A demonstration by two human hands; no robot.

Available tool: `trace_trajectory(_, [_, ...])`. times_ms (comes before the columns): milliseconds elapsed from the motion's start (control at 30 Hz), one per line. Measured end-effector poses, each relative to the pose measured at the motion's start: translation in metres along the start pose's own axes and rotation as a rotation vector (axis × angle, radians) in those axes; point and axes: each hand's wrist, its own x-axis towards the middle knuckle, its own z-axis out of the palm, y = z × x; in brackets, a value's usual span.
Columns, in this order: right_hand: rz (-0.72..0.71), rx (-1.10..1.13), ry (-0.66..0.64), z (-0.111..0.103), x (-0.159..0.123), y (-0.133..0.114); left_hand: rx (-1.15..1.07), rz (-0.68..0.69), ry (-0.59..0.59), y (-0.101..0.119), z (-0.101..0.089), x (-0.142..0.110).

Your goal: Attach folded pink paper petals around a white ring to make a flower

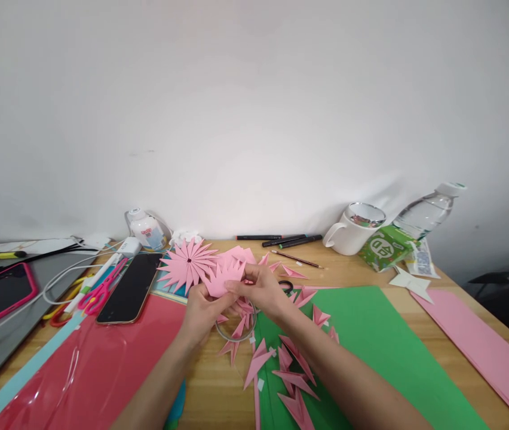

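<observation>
Between my two hands is a pink folded-paper fan (224, 277) with pointed tips along its upper edge. My left hand (201, 310) grips its left side, and my right hand (261, 289) pinches the right side with the thumb in front. Just behind and to the left lies a pink paper pinwheel (189, 260) with many points and a small dark centre. Under my hands, a roll of tape (236, 339) shows only in part. Loose pink folded pieces (258, 361) lie scattered below and around my right forearm.
Green paper (362, 340) lies right, red paper (147, 346) left. A black phone (131, 289) and pink scissors (102, 291) are on the left. Along the wall stand a white bottle (147, 230), pens (299, 241), a white mug (353, 230) and a tilted water bottle (429, 210).
</observation>
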Motion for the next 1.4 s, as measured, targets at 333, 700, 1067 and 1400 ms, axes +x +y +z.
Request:
trace_trajectory(333, [0.049, 0.126, -0.11, -0.022, 0.004, -0.01, -0.012, -0.019, -0.149, -0.006, -0.004, 0.0])
trace_trajectory(700, [-0.028, 0.215, -0.155, -0.024, 0.003, -0.009, -0.195, -0.044, -0.202, -0.002, 0.0, -0.001])
trace_trajectory(1067, [-0.263, 0.255, -0.368, -0.034, 0.002, -0.004, -0.45, -0.243, -0.612, 0.001, -0.016, -0.001])
trace_trajectory(1400, [-0.202, 0.147, -0.247, -0.031, -0.003, -0.01, -0.528, -0.362, -0.661, 0.008, -0.014, -0.004])
